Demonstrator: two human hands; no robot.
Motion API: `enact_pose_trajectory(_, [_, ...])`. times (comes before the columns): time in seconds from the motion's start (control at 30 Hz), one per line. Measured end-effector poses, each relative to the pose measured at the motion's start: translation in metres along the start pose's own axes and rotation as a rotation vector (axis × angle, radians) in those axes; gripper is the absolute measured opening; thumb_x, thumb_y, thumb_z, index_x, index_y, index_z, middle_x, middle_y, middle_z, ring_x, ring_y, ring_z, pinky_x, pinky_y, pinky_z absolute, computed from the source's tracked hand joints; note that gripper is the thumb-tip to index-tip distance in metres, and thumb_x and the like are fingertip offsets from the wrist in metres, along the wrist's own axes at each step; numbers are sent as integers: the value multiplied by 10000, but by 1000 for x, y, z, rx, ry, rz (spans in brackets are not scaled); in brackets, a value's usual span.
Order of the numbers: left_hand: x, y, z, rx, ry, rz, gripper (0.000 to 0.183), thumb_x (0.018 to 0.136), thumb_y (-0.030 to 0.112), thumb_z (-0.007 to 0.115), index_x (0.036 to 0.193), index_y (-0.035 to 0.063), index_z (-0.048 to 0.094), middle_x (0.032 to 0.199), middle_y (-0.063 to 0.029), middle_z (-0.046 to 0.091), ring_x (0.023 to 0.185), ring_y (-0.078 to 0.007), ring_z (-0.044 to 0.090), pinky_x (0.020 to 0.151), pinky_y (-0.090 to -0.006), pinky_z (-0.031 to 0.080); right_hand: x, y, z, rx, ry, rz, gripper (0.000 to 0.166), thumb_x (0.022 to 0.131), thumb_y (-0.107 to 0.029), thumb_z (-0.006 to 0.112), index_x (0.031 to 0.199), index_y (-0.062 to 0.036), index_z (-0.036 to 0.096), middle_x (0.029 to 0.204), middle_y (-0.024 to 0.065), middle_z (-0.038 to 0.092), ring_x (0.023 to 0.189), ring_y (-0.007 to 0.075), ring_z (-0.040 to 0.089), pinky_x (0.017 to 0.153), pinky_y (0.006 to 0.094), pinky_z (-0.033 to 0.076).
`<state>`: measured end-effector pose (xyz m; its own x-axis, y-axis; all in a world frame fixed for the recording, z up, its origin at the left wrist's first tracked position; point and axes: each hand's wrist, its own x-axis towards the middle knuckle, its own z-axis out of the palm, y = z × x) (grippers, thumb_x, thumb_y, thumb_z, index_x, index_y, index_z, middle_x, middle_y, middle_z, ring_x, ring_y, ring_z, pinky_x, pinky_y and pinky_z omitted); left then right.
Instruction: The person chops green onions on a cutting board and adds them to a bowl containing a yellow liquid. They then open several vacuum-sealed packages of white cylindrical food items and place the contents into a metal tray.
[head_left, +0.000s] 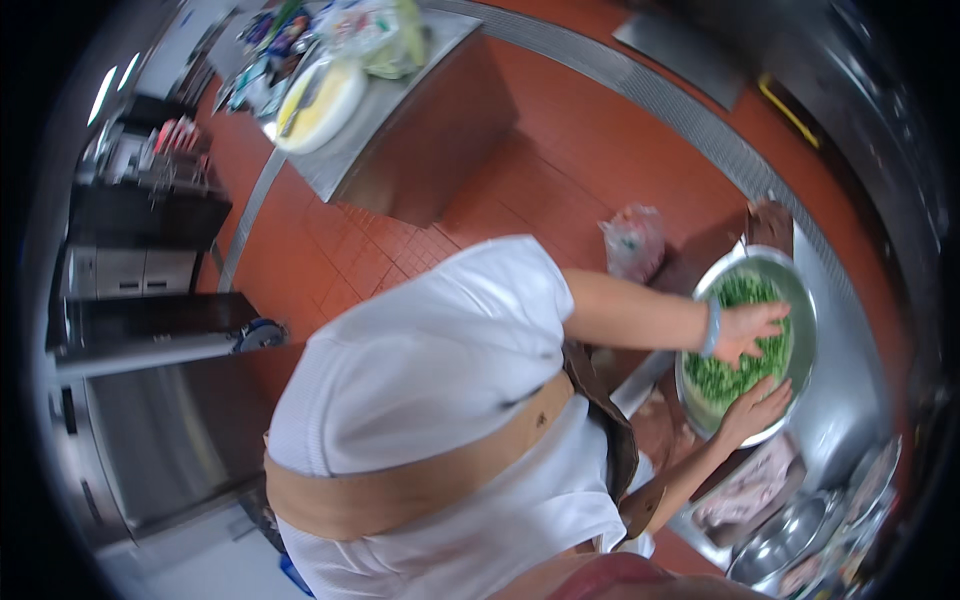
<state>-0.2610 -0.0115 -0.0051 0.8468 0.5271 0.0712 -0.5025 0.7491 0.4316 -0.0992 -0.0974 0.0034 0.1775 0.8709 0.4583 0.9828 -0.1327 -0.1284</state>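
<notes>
A large round metal bowl (804, 330) of chopped green vegetables (750, 289) stands at the right, before me, on a stainless steel surface (840, 360). My left hand (750, 330), with a pale blue band on the wrist, is spread over the greens, fingers apart. Near the bowl's lower side my right hand (757, 411) lies over the greens and close to the rim, its fingers somewhat apart. Neither hand shows anything gripped. Whether the fingertips press into the greens cannot be told, as the view is slightly blurred.
Below the bowl are a tray of pale, meat-like pieces (750, 487) and a metal bowl (784, 536). A filled plastic bag (634, 240) is beyond my left arm. At upper left, a counter (435, 45) holds a round cutting board (337, 112), a knife (306, 101) and bagged produce (375, 34).
</notes>
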Motion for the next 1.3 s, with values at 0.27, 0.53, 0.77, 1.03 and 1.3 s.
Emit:
enact_pose_trajectory(0.27, [-311, 100, -52, 462, 124, 273, 827, 830, 252, 698, 1461, -10, 232, 1192, -174, 624, 1065, -195, 613, 956, -336, 429, -73, -204, 18, -91, -12, -181, 556, 975, -355, 483, 1315, 84, 451, 1341, 282, 461, 1251, 414, 432, 1056, 448, 337])
enact_pose_trajectory(0.53, [-549, 14, -123, 577, 1167, 770, 867, 750, 147, 783, 1438, -32, 287, 879, -110, 695, 880, -120, 653, 807, -255, 491, -167, -370, 80, 817, -583, -486, 522, 923, -161, 564, 1371, 39, 388, 1334, 239, 479, 1250, 341, 467, 1040, 405, 360])
enact_pose_trajectory(0.77, [-792, -35, -170, 213, 1789, 1133, 661, 759, 156, 795, 1288, -36, 449, 680, 1, 595, 647, -93, 592, 567, -251, 471, -250, -583, 111, 795, -794, -943, 552, 911, -184, 587, 1394, -11, 383, 1315, 211, 514, 1232, 336, 493, 996, 393, 407])
enact_pose_trajectory(1.03, [-1032, 81, -196, 583, 2046, 1216, 881, 759, 44, 742, 1458, 58, 205, 1239, -166, 517, 1095, -274, 549, 907, -359, 471, -309, -817, 169, 924, -1012, -878, 579, 883, -245, 626, 1371, -11, 418, 1214, 180, 595, 1095, 320, 584, 829, 373, 490])
enact_pose_trajectory(1.3, [-1194, 163, -275, 830, 2138, 824, 852, 802, 262, 735, 1476, 98, 241, 1524, -199, 224, 1326, -448, 331, 1038, -463, 372, -360, -1029, 286, 631, -685, -682, 743, 790, -441, 680, 1366, -64, 401, 1041, 223, 609, 890, 382, 623, 787, 465, 499])
